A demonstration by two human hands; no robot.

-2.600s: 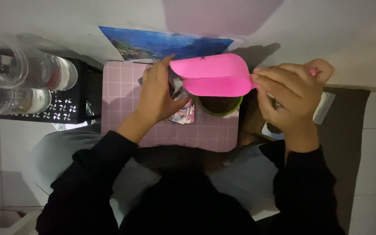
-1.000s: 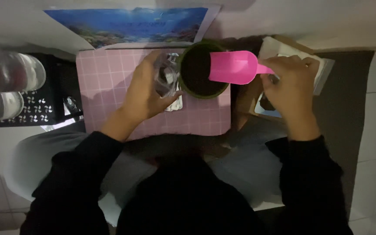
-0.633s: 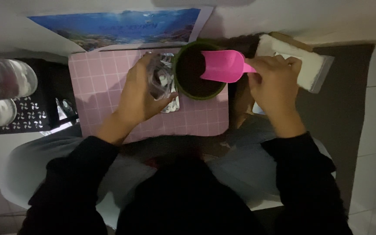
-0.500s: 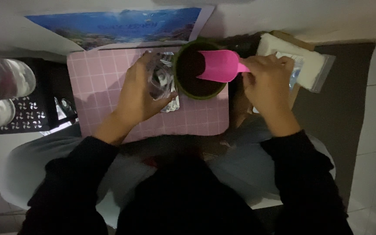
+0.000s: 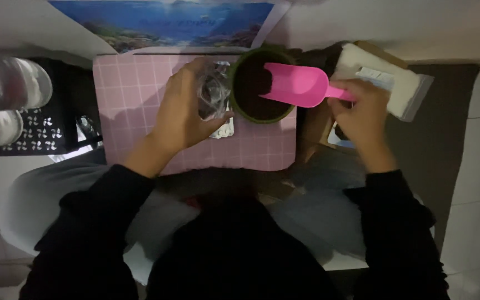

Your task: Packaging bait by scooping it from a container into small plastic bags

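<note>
Gridded pink mat (image 5: pixel 140 83): round, perhaps soil-filled pot (image 5: pixel 254 86), plastic scoop (image 5: pixel 295 84).

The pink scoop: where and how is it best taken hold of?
By its narrow handle, from the right. The pink scoop lies level over the green pot, its wide mouth pointing left above the dark soil, and the handle sticks out to the right, where the right hand already grips it, clear of the pot.

A single head-worn camera looks almost straight down from above the person, close in, facing a pink gridded mat (image 5: pixel 140 100). The mat sits just above frame centre; the person's dark sleeves and lap fill the frame below it, and a blue picture (image 5: pixel 162 22) lies just beyond its far edge.
</note>
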